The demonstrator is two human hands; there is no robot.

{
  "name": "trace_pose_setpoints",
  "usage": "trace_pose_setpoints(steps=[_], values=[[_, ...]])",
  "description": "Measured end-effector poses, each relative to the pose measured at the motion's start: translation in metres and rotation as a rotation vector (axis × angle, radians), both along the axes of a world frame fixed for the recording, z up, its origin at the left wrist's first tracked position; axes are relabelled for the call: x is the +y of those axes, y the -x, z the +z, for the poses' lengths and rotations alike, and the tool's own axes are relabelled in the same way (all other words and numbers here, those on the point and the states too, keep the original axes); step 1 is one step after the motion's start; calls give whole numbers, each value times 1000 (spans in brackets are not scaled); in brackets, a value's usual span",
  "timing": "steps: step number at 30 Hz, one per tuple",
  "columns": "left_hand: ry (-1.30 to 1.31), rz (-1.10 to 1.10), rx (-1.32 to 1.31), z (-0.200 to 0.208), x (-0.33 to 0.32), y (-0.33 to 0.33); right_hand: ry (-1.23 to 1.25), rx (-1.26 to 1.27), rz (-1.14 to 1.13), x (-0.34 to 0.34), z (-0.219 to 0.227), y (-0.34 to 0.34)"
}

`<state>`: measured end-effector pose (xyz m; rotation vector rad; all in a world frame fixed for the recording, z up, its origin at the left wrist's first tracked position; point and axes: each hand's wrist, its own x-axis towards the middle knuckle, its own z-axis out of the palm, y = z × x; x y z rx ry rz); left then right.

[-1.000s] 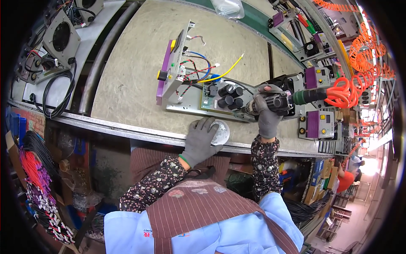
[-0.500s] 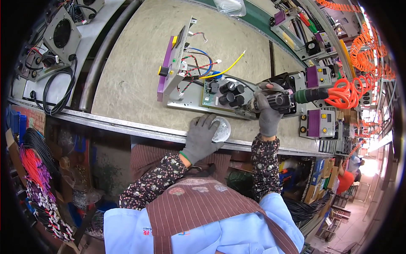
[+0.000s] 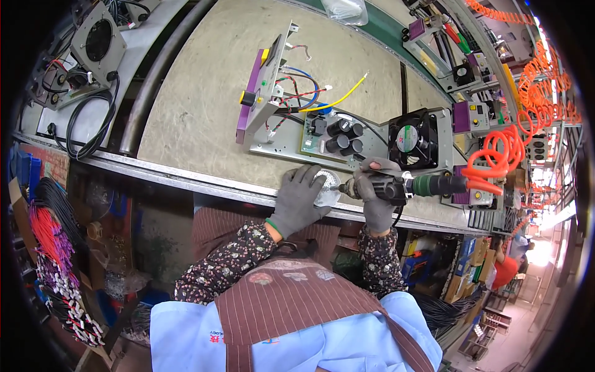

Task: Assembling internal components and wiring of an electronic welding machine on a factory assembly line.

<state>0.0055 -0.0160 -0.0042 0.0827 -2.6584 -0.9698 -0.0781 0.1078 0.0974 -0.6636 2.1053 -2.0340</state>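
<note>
My gloved right hand (image 3: 378, 211) is wrapped round a black air screwdriver (image 3: 392, 188) lying nearly level. Its tip reaches into a small round dish (image 3: 328, 196) of tiny metal parts, probably screws, at the bench's front edge. My gloved left hand (image 3: 296, 201) grips the dish's left side, fingers and thumb round it. Just beyond stands a metal chassis (image 3: 273, 146) with an upright purple-edged front panel (image 3: 250, 102). On it sit a green circuit board (image 3: 313, 142) with black capacitors (image 3: 343, 137), loose wires (image 3: 338, 100) and a black fan (image 3: 414, 139) at the right end.
An orange coiled air hose (image 3: 499, 155) runs from the screwdriver up to the right. More purple-fronted units (image 3: 469, 117) stand on the right. Fan housings (image 3: 98, 41) and a black cable (image 3: 80, 130) lie on the left bench. Wire bundles (image 3: 52, 235) hang below left.
My right hand has brought the screwdriver left and nearer, from the chassis to the dish. The fan is now uncovered. My left hand stays at the dish.
</note>
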Motion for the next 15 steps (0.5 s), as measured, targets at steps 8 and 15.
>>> trace_pose_setpoints(steps=[8,15], values=[[2,9,5,0,1,-1,36,-59,21,-3,-11,-1],[3,7,-2,0,1,0,-5,39,55,0,-12,-2]])
